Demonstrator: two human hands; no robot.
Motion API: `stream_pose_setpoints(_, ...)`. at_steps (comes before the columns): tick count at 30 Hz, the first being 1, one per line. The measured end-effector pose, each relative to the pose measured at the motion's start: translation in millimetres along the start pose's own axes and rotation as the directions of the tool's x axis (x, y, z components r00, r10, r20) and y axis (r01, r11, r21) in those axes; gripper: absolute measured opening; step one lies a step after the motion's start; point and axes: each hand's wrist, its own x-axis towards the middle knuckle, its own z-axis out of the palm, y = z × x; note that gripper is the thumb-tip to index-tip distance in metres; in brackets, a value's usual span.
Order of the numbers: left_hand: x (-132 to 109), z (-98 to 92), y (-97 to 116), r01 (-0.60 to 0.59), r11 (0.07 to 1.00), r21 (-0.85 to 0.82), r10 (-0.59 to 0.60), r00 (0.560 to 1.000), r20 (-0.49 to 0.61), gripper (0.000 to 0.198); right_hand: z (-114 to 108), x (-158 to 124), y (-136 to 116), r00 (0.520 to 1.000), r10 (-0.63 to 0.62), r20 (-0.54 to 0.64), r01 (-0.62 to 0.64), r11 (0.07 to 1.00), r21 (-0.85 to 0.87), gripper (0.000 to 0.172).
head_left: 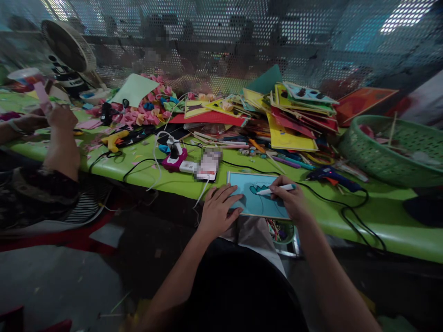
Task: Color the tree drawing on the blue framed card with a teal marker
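A light blue card [249, 184] with a gold edge lies at the front edge of the green table [380, 216], partly over my lap. My left hand [218, 208] rests flat on the card's left part, fingers spread, holding it down. My right hand [292, 199] is closed round a white pen [278, 188] whose tip touches a dark drawn outline on the card.
A blue glue gun [330, 176] with a black cord lies right of the card. A green basket [387, 147] stands at the right. Stacked coloured cards [294, 120], paper flowers [145, 113], a yellow glue gun [114, 139] and a fan [69, 48] crowd the table. Another person's hand [60, 121] works at the left.
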Motion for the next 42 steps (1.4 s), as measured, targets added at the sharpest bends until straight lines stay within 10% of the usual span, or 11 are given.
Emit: stream_pose_setpoints(42,0.4,-0.2,0.6,-0.005,1.000,0.016,0.006,1.000,-0.012,0.036,0.4,-0.4,-1.4,0.999,0.026,-0.035,-0.026,1.000,-0.002,0.020)
